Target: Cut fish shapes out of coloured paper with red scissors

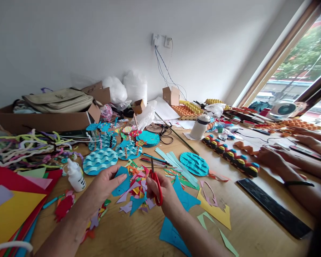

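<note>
My left hand (111, 180) pinches a piece of blue paper (122, 184) with pencil lines drawn on it. Red-handled scissors (158, 189) are in my right hand (163, 189), their blades pointing up and away from me, apart from the paper. Between and below my hands lies a heap of coloured paper scraps (140, 185). Larger blue paper offcuts (186, 194) rest beside and under my right wrist. Another blue sheet (173, 235) with drawn lines is partly covered by my right forearm.
A white glue bottle (76, 176) stands left of my left hand. Wavy blue discs (100, 161) sit behind it, some bearing paper fish. On the right are a dark flat bar (274, 207), painted egg-carton strips (232, 155) and another person's hands (273, 157).
</note>
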A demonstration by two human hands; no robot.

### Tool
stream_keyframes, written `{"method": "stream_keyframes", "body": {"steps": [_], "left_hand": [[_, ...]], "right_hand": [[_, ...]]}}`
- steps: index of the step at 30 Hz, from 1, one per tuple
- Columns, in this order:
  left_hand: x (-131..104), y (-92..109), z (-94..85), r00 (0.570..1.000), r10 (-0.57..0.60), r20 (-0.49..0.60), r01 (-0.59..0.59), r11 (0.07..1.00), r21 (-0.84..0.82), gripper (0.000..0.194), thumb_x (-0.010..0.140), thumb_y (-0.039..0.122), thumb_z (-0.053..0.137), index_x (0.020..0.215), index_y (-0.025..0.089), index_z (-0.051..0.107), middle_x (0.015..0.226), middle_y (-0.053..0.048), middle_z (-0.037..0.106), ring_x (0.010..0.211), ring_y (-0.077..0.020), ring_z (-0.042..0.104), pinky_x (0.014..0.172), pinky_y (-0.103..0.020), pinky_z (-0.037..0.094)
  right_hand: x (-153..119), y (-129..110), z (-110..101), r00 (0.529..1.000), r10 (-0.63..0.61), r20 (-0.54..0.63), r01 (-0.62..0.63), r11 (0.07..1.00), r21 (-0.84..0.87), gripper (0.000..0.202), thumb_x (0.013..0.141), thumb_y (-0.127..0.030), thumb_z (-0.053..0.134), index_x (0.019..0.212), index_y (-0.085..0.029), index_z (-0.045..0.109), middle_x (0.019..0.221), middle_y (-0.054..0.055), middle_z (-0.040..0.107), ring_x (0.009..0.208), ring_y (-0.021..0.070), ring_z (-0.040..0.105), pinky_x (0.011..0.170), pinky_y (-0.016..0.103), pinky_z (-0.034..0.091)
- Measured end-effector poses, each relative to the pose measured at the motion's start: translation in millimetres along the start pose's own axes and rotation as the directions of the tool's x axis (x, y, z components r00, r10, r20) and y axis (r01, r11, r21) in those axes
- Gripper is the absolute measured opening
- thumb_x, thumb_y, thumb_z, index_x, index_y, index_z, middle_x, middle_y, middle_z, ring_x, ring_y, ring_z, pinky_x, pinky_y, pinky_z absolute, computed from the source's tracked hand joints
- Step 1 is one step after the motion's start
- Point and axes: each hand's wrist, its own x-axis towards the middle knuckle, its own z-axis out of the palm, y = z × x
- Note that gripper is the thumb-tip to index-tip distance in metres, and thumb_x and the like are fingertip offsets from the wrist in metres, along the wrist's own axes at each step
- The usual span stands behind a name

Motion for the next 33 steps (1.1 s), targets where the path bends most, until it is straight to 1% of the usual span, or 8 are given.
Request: {"method": "stream_keyframes", "body": {"steps": [5,9,14,17,21,24,29,33], "left_hand": [[9.7,-8.7,-1.5,0.985,0.089,0.144,-0.138,0.917,0.375,0.018,0.07,0.036,0.053,0.064,0.019,0.054,0.055,0.006,0.045,0.054,-0.0132,0.044,0.05,-0.022,0.033],[11.7,-10.2,2.2,0.976,0.123,0.179,-0.195,0.859,0.473,0.016,0.066,0.029,0.057,0.055,0.019,0.051,0.054,0.007,0.042,0.055,-0.0135,0.041,0.051,-0.022,0.028],[10.1,-5.2,6.5,0.955,0.125,0.268,-0.253,0.814,0.522,0.009,0.065,0.023,0.059,0.057,0.019,0.056,0.056,0.005,0.05,0.057,-0.0147,0.046,0.053,-0.023,0.028],[8.4,-0.9,5.3,0.946,0.122,0.3,-0.268,0.815,0.514,0.009,0.066,0.026,0.059,0.059,0.019,0.057,0.057,0.005,0.051,0.058,-0.0148,0.047,0.053,-0.023,0.031],[5.4,6.5,-1.2,0.953,0.156,0.258,-0.266,0.84,0.474,0.02,0.074,0.038,0.049,0.073,0.019,0.057,0.066,0.003,0.054,0.064,-0.0158,0.051,0.058,-0.023,0.039],[5.5,2.7,-4.3,0.969,0.17,0.18,-0.244,0.777,0.58,0.028,0.08,0.039,0.036,0.081,0.019,0.056,0.076,-0.001,0.06,0.073,-0.0181,0.056,0.064,-0.025,0.043],[6.2,-32.5,8.9,0.957,0.071,0.281,-0.261,0.633,0.729,0.014,0.068,0.02,0.051,0.074,0.022,0.064,0.075,-0.003,0.065,0.077,-0.0225,0.06,0.068,-0.03,0.042],[1.5,-53.8,25.4,0.953,0.043,0.299,-0.27,0.562,0.782,0.032,0.064,0.017,0.056,0.095,0.023,0.063,0.099,-0.007,0.064,0.097,-0.0263,0.056,0.08,-0.034,0.041]], "right_hand": [[1.9,-7.6,-3.1,0.999,-0.031,-0.01,0.032,0.999,0.028,0.034,0.057,-0.037,0.075,0.073,-0.017,0.052,0.063,-0.004,0.056,0.055,0.0096,0.053,0.05,0.02,0.041],[2.3,-14.1,1.6,0.994,-0.042,0.098,0.042,0.999,0.001,0.034,0.054,-0.034,0.077,0.073,-0.017,0.054,0.068,-0.002,0.059,0.061,0.0115,0.054,0.055,0.022,0.043],[6.2,-21.7,6.3,0.969,0.006,0.247,0.01,0.998,-0.064,0.035,0.051,-0.026,0.078,0.066,-0.017,0.048,0.058,-0.007,0.05,0.053,0.0071,0.045,0.05,0.019,0.037],[9.2,-29.0,6.7,0.96,0.024,0.277,-0.008,0.998,-0.059,0.032,0.051,-0.023,0.076,0.062,-0.017,0.047,0.053,-0.008,0.049,0.049,0.0064,0.044,0.046,0.018,0.034],[12.1,-36.5,-1.1,0.994,-0.008,0.11,0.005,1.0,0.027,0.029,0.048,-0.021,0.076,0.064,-0.017,0.052,0.05,-0.008,0.05,0.046,0.0067,0.045,0.044,0.018,0.034],[11.8,-34.7,-14.3,0.998,-0.04,-0.038,0.043,0.996,0.073,0.026,0.055,-0.027,0.072,0.069,-0.018,0.051,0.051,-0.009,0.05,0.045,0.0061,0.044,0.045,0.018,0.035],[7.2,-17.7,-33.0,0.992,-0.016,-0.128,0.03,0.994,0.102,0.029,0.054,-0.027,0.073,0.069,-0.017,0.051,0.051,-0.007,0.052,0.044,0.0065,0.045,0.044,0.018,0.035],[8.6,-1.0,-40.9,0.983,-0.025,-0.181,0.048,0.991,0.121,0.029,0.055,-0.03,0.073,0.069,-0.017,0.05,0.05,-0.007,0.052,0.042,0.0064,0.044,0.044,0.019,0.036]]}}
